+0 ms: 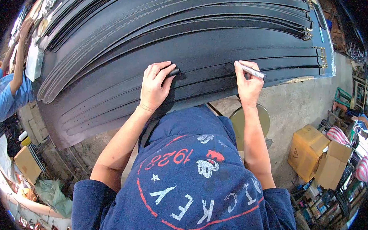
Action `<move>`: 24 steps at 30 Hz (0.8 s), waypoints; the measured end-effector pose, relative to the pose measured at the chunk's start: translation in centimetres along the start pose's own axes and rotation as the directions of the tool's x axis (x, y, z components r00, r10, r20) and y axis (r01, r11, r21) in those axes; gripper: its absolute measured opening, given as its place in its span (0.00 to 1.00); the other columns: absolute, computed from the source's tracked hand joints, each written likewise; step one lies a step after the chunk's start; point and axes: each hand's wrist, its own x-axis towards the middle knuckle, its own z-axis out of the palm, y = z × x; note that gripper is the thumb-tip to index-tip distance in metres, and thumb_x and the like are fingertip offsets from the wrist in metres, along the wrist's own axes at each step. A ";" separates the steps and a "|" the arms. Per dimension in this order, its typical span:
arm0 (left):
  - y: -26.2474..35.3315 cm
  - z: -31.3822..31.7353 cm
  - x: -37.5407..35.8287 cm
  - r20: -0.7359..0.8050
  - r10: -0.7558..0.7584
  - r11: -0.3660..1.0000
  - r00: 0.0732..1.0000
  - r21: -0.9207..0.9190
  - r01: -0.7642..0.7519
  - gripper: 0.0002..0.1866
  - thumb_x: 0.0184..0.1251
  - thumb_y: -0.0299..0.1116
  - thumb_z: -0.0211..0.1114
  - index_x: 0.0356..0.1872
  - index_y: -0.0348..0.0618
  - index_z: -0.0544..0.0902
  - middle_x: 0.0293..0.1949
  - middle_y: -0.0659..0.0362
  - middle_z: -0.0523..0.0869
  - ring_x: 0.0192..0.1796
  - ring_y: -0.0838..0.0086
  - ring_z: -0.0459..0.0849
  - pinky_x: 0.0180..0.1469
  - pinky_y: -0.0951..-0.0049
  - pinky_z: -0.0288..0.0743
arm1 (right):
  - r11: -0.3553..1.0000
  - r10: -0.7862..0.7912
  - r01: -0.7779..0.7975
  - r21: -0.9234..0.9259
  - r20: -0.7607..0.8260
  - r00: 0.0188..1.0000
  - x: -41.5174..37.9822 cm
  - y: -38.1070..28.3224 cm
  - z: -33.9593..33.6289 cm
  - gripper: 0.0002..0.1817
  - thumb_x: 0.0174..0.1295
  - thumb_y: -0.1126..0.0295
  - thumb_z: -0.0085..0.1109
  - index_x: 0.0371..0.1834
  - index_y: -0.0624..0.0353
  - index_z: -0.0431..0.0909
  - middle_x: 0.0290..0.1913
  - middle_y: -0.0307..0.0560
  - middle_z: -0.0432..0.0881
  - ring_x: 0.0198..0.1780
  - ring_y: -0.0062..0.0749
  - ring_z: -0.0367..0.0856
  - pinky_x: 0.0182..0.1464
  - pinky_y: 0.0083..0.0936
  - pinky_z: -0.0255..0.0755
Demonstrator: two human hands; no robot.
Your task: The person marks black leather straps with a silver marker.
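Note:
My right hand (249, 86) grips a white marker pen (253, 71) with dark lettering, its tip end low over the black belts near the middle of the table. Between the fingers and thumb of my left hand (155, 82) is a small black cylinder (174, 71), partly hidden by the fingers. Beneath both hands, several black belts (202, 80) lie side by side along the near edge. Their metal buckles (322, 60) are at the right, and the ends with punched holes (73, 119) at the left.
Stitched black belts (155, 24) fan across the far side of the dark tabletop (64, 136). At the left edge stands a person in a blue shirt (12, 93). A round stool (260, 119) and cardboard boxes (309, 150) sit on the floor at right.

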 end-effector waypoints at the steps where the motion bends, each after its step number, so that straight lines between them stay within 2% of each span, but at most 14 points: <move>1: -0.2 0.1 -0.1 0.000 0.007 1.000 1.000 -0.004 -0.007 0.20 0.52 0.22 0.71 0.49 0.44 0.84 0.51 0.57 0.83 0.52 0.60 0.80 0.56 0.63 0.73 | 0.997 0.042 -0.043 0.069 0.012 0.999 0.0 0.1 0.1 0.06 0.62 0.73 0.70 0.37 0.61 0.82 0.30 0.33 0.82 0.30 0.12 0.73 0.34 0.14 0.69; 4: -0.2 0.2 -0.3 0.004 0.005 1.000 1.000 0.006 -0.005 0.20 0.52 0.23 0.71 0.49 0.44 0.83 0.51 0.58 0.83 0.53 0.61 0.80 0.57 0.63 0.72 | 0.986 0.062 -0.064 0.156 0.016 0.998 0.0 -0.1 0.2 0.06 0.62 0.75 0.69 0.37 0.62 0.82 0.32 0.35 0.84 0.31 0.12 0.73 0.35 0.13 0.70; 7: -0.2 0.2 -0.2 0.005 0.006 1.000 1.000 0.010 -0.006 0.20 0.52 0.23 0.71 0.49 0.44 0.83 0.51 0.58 0.83 0.53 0.61 0.79 0.57 0.63 0.72 | 0.991 0.061 -0.067 0.114 0.048 0.997 0.1 -0.4 0.0 0.05 0.62 0.75 0.69 0.37 0.63 0.82 0.33 0.35 0.84 0.32 0.12 0.74 0.36 0.14 0.70; 19: -0.2 0.1 -0.1 -0.005 0.011 1.000 1.000 0.011 -0.011 0.20 0.51 0.23 0.72 0.49 0.44 0.84 0.50 0.58 0.83 0.52 0.60 0.80 0.57 0.63 0.72 | 1.000 -0.007 0.007 -0.011 0.001 1.000 -0.1 -0.5 0.6 0.05 0.62 0.72 0.69 0.35 0.62 0.83 0.29 0.33 0.82 0.28 0.12 0.72 0.33 0.15 0.69; 24: -0.1 0.0 -0.1 0.005 0.008 1.000 1.000 0.019 -0.008 0.20 0.52 0.23 0.72 0.49 0.44 0.84 0.50 0.58 0.83 0.52 0.60 0.80 0.57 0.63 0.72 | 0.996 0.032 -0.034 0.078 0.018 0.999 -0.1 -0.4 0.7 0.05 0.62 0.73 0.69 0.35 0.62 0.83 0.29 0.32 0.82 0.28 0.11 0.71 0.32 0.14 0.68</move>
